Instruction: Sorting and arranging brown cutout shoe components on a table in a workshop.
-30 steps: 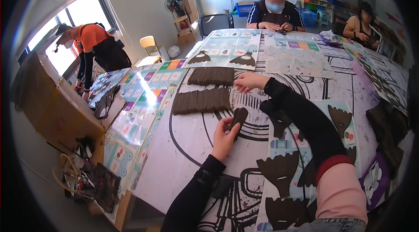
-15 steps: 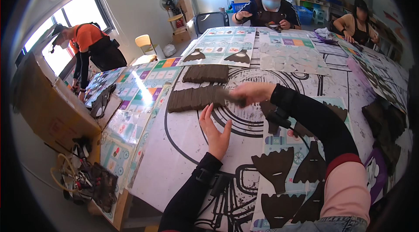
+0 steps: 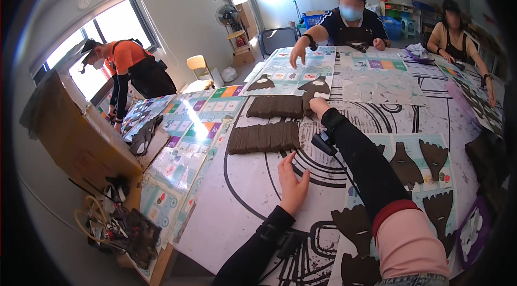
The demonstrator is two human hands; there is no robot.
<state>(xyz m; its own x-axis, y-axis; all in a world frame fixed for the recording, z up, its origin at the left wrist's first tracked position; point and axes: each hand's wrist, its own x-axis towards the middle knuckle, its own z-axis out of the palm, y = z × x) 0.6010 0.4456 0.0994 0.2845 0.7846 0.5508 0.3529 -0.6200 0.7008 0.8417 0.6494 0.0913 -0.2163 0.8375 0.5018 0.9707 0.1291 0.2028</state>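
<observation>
My right hand (image 3: 319, 106) is closed at the right end of the farther stack (image 3: 274, 106), its fingertips on a dark brown flat piece (image 3: 308, 104). The nearer stack (image 3: 264, 137) is a row of the same thin brown pieces on edge. Close to that stack's right end, my left hand (image 3: 293, 185) is open with fingers apart, holding nothing. Under and beside my right forearm lie several fan-shaped brown pieces (image 3: 406, 166) with scalloped edges, some with a small pale slit. The forearm hides part of them.
Across the table, a masked person reaches one hand (image 3: 299, 54) over a printed sheet with two brown pieces (image 3: 260, 82). Pale cut-outs (image 3: 383, 84) lie beside it. A purple tray (image 3: 464, 237) is at right. A cardboard box (image 3: 81, 124) and a hosed tool (image 3: 116, 216) stand left.
My right hand has moved from the nearer stack's right end to the farther stack's. The person opposite has stretched an arm forward. The view has shifted.
</observation>
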